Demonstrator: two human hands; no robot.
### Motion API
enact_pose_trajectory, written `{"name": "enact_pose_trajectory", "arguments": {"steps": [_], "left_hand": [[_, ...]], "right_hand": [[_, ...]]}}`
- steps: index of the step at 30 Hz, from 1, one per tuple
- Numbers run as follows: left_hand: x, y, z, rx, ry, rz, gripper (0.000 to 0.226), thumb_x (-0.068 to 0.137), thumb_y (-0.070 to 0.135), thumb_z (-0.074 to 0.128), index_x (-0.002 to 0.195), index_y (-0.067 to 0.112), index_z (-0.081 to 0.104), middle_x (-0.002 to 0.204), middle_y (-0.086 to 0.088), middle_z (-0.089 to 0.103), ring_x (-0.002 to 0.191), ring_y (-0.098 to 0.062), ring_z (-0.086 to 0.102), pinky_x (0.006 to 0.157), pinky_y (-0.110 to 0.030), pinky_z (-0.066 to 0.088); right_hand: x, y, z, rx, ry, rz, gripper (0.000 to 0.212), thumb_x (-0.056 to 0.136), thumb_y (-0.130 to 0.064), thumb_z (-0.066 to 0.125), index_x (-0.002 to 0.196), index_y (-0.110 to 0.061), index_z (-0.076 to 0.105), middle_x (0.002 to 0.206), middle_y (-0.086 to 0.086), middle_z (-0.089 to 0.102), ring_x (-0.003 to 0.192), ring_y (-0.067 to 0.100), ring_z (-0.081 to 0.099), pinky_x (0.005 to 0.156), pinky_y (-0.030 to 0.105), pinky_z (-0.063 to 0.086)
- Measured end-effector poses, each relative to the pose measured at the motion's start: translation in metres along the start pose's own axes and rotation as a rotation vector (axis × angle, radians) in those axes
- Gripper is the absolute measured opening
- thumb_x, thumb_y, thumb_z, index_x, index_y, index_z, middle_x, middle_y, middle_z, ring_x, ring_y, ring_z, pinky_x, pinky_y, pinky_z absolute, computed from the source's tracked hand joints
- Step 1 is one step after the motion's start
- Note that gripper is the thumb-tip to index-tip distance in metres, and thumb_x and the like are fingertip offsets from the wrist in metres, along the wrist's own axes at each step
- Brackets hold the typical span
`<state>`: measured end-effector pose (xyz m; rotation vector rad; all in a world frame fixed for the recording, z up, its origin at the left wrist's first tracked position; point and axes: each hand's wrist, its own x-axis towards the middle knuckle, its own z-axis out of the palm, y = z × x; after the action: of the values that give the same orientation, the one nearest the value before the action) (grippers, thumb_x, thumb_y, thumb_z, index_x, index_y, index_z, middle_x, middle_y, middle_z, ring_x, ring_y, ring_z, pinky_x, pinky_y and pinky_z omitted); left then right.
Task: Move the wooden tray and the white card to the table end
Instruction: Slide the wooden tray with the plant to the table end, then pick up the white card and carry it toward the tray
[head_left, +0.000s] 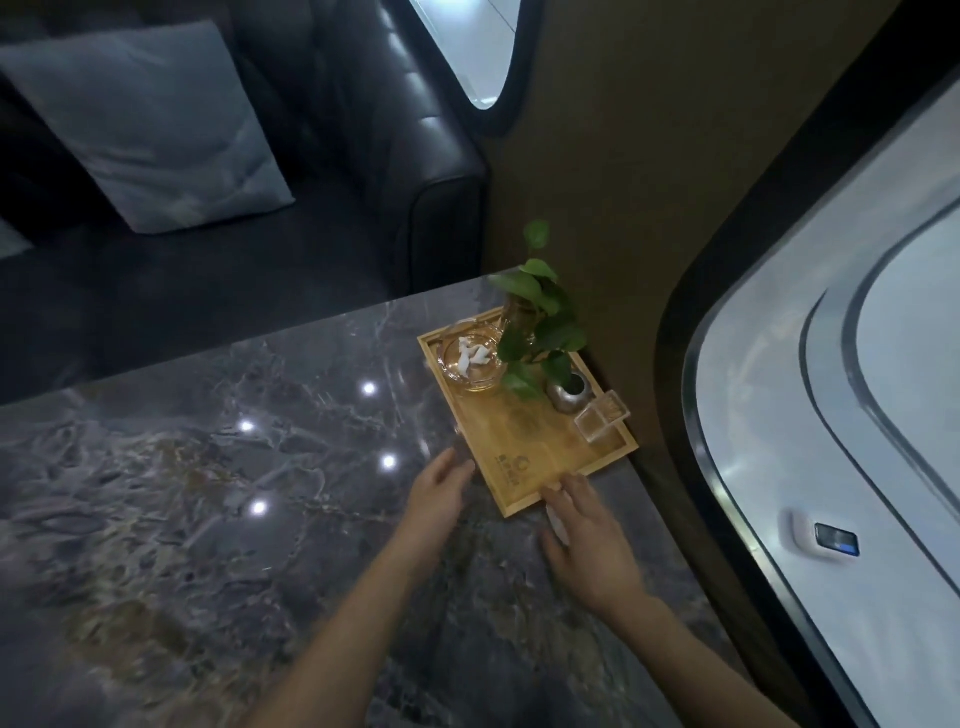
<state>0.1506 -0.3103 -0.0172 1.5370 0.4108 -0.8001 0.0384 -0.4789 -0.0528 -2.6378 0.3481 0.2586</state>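
Observation:
The wooden tray (524, 441) lies at the far right corner of the dark marble table (234, 493), close to the wall. On it stand a glass ashtray (472, 361), a leafy plant (540, 322) in a small metal vase (569, 392), and two clear little boxes (602, 418). My left hand (439, 491) is flat with fingers out, its tips at the tray's left near edge. My right hand (587, 535) reaches the tray's near corner. A sliver of the white card (557, 525) shows under its thumb side; the rest is hidden.
A black leather sofa (374, 171) with a grey cushion (150, 124) stands beyond the table's far edge. A brown wall panel (623, 182) and a curved window frame (691, 415) run along the right, close behind the tray.

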Motion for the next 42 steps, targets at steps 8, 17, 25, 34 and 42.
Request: {"name": "enact_pose_trajectory", "arguments": {"steps": [8,17,25,34,42], "left_hand": [[-0.054,-0.042,-0.054,0.318,0.151,0.196,0.053,0.094,0.026,0.062,0.143,0.011,0.047,0.147,-0.009,0.05,0.125,-0.018,0.052,0.098,-0.031,0.042],[-0.124,-0.088,-0.127,0.76,0.198,0.404,0.063,0.096,0.042,0.052,0.151,0.017,0.034,0.16,-0.001,0.029,0.148,-0.019,0.022,0.119,-0.032,0.018],[-0.172,-0.126,-0.2,0.926,0.379,0.405,0.088,0.073,0.066,0.026,0.149,0.024,0.038,0.161,0.0,0.028,0.151,-0.025,0.014,0.12,-0.05,0.017],[-0.218,-0.164,-0.282,1.068,0.422,0.408,0.087,0.075,0.057,0.025,0.152,0.018,0.032,0.164,-0.004,0.02,0.152,-0.027,0.008,0.12,-0.05,0.012],[-0.251,-0.199,-0.36,1.154,0.468,0.334,0.077,0.076,0.052,0.038,0.144,0.016,0.047,0.155,-0.004,0.042,0.148,-0.026,0.023,0.119,-0.041,0.005]], "right_hand": [[-0.033,-0.036,0.005,-0.048,0.005,-0.115,0.052,0.09,-0.041,0.049,0.139,-0.023,0.047,0.149,0.005,0.044,0.137,0.026,0.038,0.109,0.045,0.038],[-0.072,-0.114,0.022,-0.118,-0.044,-0.276,0.077,0.087,-0.065,0.021,0.154,-0.026,0.021,0.161,-0.001,0.001,0.148,0.019,-0.008,0.116,0.033,-0.005],[-0.105,-0.179,0.054,-0.165,-0.094,-0.376,0.081,0.088,-0.073,0.016,0.155,-0.029,0.009,0.154,-0.005,-0.015,0.145,0.016,-0.016,0.115,0.033,-0.006],[-0.139,-0.261,0.088,-0.177,-0.113,-0.494,0.075,0.087,-0.062,0.033,0.153,-0.027,0.024,0.158,0.001,0.003,0.145,0.02,-0.001,0.116,0.037,0.006],[-0.162,-0.336,0.146,-0.267,-0.215,-0.567,0.071,0.082,-0.055,0.05,0.142,-0.016,0.049,0.149,0.017,0.044,0.137,0.038,0.041,0.105,0.053,0.038]]}}
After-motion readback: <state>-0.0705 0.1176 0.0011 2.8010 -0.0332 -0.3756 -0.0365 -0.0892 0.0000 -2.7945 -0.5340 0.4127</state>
